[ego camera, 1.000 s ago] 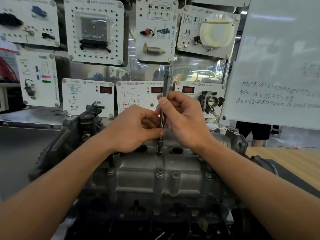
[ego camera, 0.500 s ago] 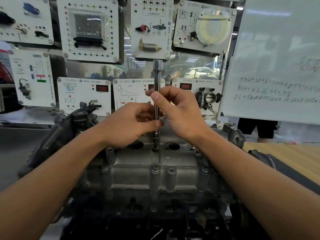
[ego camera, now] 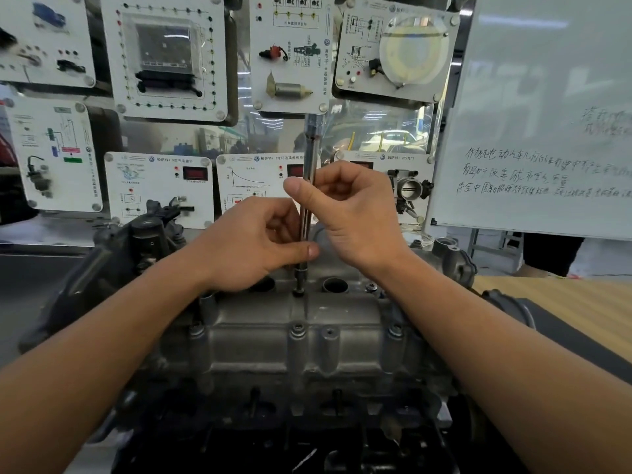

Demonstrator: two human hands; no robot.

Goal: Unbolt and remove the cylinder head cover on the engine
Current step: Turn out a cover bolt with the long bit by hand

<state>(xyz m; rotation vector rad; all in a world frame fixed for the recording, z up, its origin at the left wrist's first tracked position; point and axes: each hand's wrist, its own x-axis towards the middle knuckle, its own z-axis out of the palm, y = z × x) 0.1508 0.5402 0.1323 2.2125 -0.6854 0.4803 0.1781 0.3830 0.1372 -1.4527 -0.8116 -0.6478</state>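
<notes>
cylinder head cover (ego camera: 260, 336): grey, seated | extension bar (ego camera: 310, 159): upright, tip on cover

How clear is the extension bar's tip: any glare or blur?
Head view: sharp on the extension bar, with glare streaks down its chrome shaft; its tip is dim but readable on the cylinder head cover; the whiteboard is washed out, its writing soft.

At frame centre, a person's left hand (ego camera: 253, 248) and right hand (ego camera: 352, 213) pinch an upright chrome extension bar (ego camera: 310, 159), its lower tip set down on top of the grey cylinder head cover (ego camera: 260, 336). Training panels (ego camera: 164, 59) fill the upper left; a whiteboard (ego camera: 547, 114) stands at right.
</notes>
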